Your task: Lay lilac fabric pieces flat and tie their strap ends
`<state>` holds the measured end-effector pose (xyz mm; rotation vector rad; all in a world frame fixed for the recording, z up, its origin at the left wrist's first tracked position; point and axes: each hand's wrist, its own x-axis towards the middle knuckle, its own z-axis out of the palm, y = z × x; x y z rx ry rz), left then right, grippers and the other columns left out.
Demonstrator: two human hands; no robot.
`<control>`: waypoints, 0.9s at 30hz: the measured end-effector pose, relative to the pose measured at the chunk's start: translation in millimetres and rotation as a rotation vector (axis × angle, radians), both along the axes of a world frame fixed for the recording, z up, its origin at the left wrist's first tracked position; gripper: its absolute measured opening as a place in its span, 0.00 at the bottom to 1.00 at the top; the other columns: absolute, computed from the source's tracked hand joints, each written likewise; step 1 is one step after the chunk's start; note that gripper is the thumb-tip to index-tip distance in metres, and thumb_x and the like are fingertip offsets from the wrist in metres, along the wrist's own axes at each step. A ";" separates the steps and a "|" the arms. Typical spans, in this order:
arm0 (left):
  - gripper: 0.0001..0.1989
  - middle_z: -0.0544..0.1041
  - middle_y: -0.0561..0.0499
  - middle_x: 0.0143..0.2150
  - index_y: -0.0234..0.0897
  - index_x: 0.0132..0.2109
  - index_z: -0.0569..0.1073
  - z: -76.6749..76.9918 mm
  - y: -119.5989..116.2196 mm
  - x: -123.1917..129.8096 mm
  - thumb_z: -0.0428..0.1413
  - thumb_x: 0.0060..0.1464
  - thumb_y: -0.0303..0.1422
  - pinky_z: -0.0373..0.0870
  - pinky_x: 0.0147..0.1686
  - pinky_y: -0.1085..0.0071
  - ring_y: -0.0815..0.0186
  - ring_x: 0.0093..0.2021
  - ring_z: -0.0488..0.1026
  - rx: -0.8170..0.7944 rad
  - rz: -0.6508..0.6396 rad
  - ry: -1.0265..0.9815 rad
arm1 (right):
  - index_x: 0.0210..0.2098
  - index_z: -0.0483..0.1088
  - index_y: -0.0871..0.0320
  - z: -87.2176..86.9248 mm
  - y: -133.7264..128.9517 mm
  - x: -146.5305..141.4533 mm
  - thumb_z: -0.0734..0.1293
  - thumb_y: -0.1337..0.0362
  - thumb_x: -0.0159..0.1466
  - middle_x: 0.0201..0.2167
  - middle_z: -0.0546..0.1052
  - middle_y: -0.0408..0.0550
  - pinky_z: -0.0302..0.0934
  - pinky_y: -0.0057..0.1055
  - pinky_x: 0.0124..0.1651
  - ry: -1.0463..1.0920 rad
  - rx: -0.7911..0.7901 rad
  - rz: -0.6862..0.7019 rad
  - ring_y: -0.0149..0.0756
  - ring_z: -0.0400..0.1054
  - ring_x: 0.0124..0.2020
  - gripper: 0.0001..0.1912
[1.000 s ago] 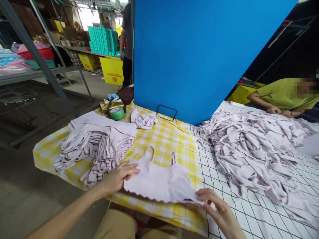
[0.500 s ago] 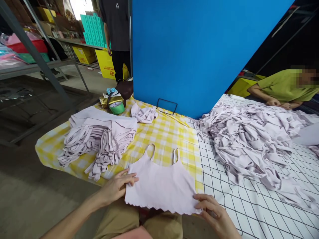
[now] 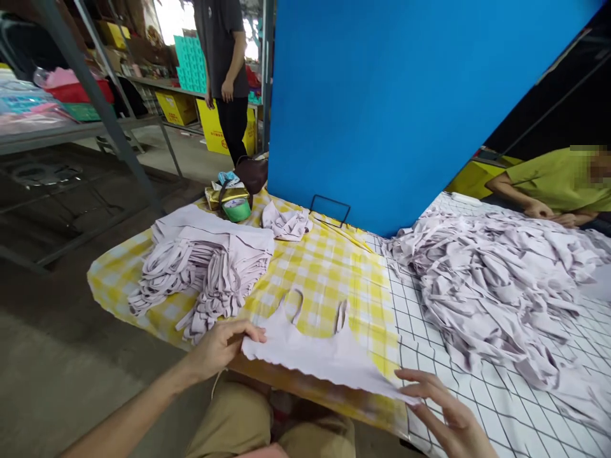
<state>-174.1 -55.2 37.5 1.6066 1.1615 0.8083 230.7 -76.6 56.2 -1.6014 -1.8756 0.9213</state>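
Observation:
A pale lilac camisole top (image 3: 315, 353) with thin straps and a scalloped hem lies stretched between my hands at the table's near edge, straps pointing away from me. My left hand (image 3: 228, 346) pinches its left hem corner between thumb and fingers. At the other hem corner, my right hand (image 3: 443, 407) grips the fabric, thumb below and fingers above. Just beyond my left hand lies a neat stack of the same tops (image 3: 205, 254), straps hanging toward me.
A large blue panel (image 3: 382, 114) stands across the table behind a small black wire stand (image 3: 330, 210). A loose heap of lilac garments (image 3: 496, 273) covers the right side, near a seated co-worker's hands (image 3: 548, 213). Green tape (image 3: 237, 208) sits at the back left.
The top's hem has been lifted and pulled toward its corners, so the body looks foreshortened. My right hand has moved right. The standing person has shifted, and the view has turned slightly left.

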 end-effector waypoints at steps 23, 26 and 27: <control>0.06 0.77 0.50 0.28 0.36 0.27 0.71 62.2 197.9 -210.1 0.51 0.43 0.32 0.65 0.32 0.74 0.59 0.35 0.74 0.073 0.814 0.537 | 0.21 0.62 0.60 11.1 259.3 -318.1 0.64 0.60 0.60 0.16 0.63 0.36 0.57 0.25 0.24 0.297 -0.111 0.013 0.26 0.60 0.18 0.14; 0.06 0.78 0.48 0.32 0.38 0.30 0.72 55.3 204.9 -211.3 0.50 0.46 0.31 0.65 0.36 0.73 0.57 0.40 0.74 0.050 0.839 0.630 | 0.34 0.68 0.62 -7.2 270.5 -317.0 0.63 0.60 0.63 0.28 0.71 0.41 0.63 0.28 0.29 0.179 -0.092 -0.014 0.27 0.66 0.26 0.11; 0.07 0.78 0.47 0.34 0.38 0.31 0.72 54.1 205.6 -210.3 0.50 0.46 0.31 0.65 0.37 0.71 0.56 0.42 0.73 0.039 0.843 0.651 | 0.37 0.68 0.62 -10.0 272.1 -316.6 0.62 0.59 0.64 0.32 0.72 0.43 0.64 0.29 0.32 0.142 -0.077 -0.024 0.28 0.67 0.29 0.11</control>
